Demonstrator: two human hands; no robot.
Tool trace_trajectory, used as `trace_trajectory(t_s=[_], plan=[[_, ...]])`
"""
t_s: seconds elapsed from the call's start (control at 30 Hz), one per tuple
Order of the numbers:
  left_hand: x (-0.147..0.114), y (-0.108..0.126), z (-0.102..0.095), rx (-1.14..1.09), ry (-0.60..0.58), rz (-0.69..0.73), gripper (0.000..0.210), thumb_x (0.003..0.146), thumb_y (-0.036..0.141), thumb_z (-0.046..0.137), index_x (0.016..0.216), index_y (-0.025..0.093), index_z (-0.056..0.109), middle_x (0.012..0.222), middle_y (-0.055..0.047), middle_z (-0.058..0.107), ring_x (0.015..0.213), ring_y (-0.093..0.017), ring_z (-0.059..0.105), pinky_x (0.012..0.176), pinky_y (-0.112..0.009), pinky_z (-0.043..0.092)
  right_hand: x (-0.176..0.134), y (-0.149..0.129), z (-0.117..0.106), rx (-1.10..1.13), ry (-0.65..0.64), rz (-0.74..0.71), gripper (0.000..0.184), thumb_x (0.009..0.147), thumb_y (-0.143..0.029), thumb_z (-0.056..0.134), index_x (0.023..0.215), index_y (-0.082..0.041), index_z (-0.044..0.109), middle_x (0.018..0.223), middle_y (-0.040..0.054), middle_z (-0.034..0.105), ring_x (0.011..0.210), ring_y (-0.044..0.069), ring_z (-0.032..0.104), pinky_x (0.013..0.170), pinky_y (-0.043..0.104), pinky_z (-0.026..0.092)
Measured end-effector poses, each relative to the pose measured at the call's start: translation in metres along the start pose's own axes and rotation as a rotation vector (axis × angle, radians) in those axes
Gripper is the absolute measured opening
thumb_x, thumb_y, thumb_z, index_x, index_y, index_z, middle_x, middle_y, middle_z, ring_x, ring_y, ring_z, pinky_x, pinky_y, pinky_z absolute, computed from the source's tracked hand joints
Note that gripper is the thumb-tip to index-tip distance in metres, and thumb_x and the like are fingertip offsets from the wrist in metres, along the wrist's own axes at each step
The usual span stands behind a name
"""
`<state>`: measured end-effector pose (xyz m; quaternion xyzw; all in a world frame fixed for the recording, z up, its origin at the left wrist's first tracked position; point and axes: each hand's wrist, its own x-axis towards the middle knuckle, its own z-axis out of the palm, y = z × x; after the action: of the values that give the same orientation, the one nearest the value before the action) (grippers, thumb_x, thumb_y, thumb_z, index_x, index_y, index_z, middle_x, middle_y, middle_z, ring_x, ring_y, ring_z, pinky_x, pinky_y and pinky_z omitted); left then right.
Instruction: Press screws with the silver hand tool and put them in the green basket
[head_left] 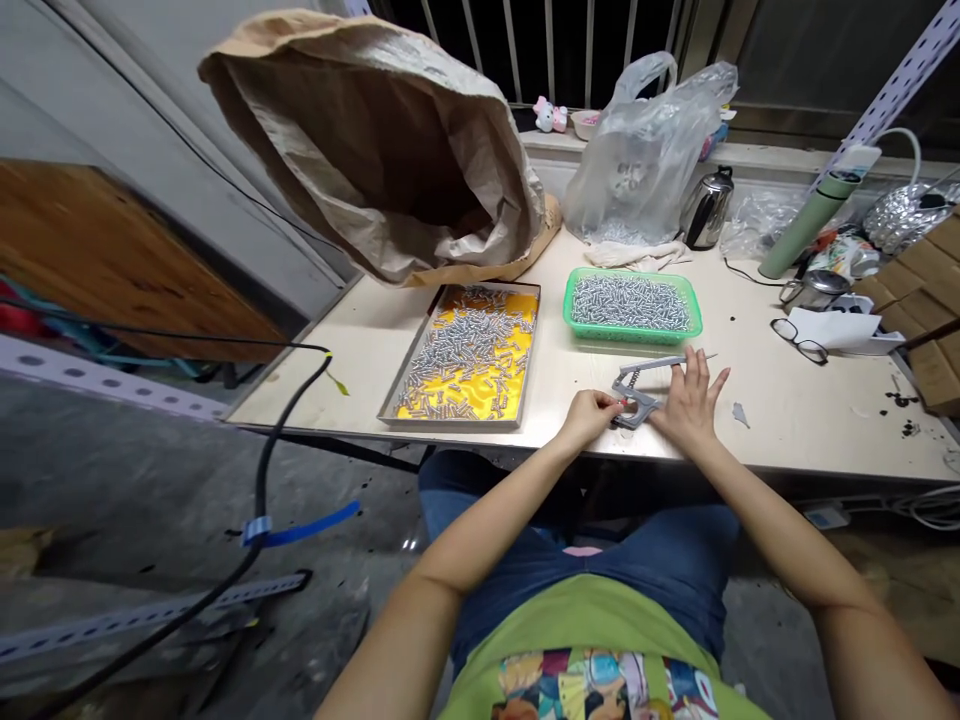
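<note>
A grey metal hand tool (634, 405), like spring-loaded pliers with its handles spread, is at the table's front edge. My right hand (691, 405) is around its handle end, some fingers over the long upper handle and the forefinger stretched away from it. At the tool's left end, my left hand (590, 417) has its thumb and fingertips pinched together. A tiny red spot shows there, but what they hold is too small to make out. Just behind the tool stands a green plastic basket (568, 318) full of small silvery metal pins. To the left lies a shallow tray (455, 424) with a yellow bottom and similar loose pins.
A large open paper sack (300, 190) leans behind the tray. At the back are a plastic bag (637, 160), a steel kettle (709, 210) and a green bottle (810, 225). Eyeglasses (811, 350) and cardboard boxes (919, 290) are at the right. A black cable (262, 470) hangs at the left.
</note>
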<state>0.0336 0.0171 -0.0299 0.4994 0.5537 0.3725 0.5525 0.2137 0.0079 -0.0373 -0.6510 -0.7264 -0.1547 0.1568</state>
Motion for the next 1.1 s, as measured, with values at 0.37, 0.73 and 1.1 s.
trace_trajectory(t_s=[0.37,0.73,1.1], plan=[[-0.005,0.014,-0.008,0.369,-0.123,0.093,0.013,0.071,0.015,0.065,0.059,0.011,0.067,0.055,-0.002,0.063,0.055,-0.012,0.055,0.056,-0.022,0.037,-0.003,-0.004,-0.003,-0.01,0.004,0.01,0.07,0.084,-0.052,0.04,0.132,-0.001,0.036,0.153,0.0317,0.017,0.145,0.037,0.006,0.109,0.071,-0.003],[-0.01,0.022,-0.009,0.459,-0.138,0.116,0.011,0.071,0.014,0.064,0.062,0.012,0.069,0.062,-0.005,0.068,0.061,-0.014,0.06,0.058,-0.022,0.039,-0.005,-0.005,-0.001,-0.058,0.065,0.015,0.075,0.081,-0.049,0.044,0.138,0.0,0.031,0.156,0.0295,0.007,0.146,0.036,-0.005,0.108,0.071,-0.009],[-0.01,0.016,-0.007,0.356,-0.123,0.193,0.008,0.067,0.015,0.066,0.061,0.013,0.071,0.065,-0.005,0.069,0.061,-0.013,0.06,0.059,-0.023,0.042,-0.005,-0.007,-0.005,-0.055,0.024,0.044,0.079,0.08,-0.047,0.045,0.14,0.0,0.028,0.156,0.0301,0.009,0.145,0.04,-0.002,0.107,0.071,-0.005]])
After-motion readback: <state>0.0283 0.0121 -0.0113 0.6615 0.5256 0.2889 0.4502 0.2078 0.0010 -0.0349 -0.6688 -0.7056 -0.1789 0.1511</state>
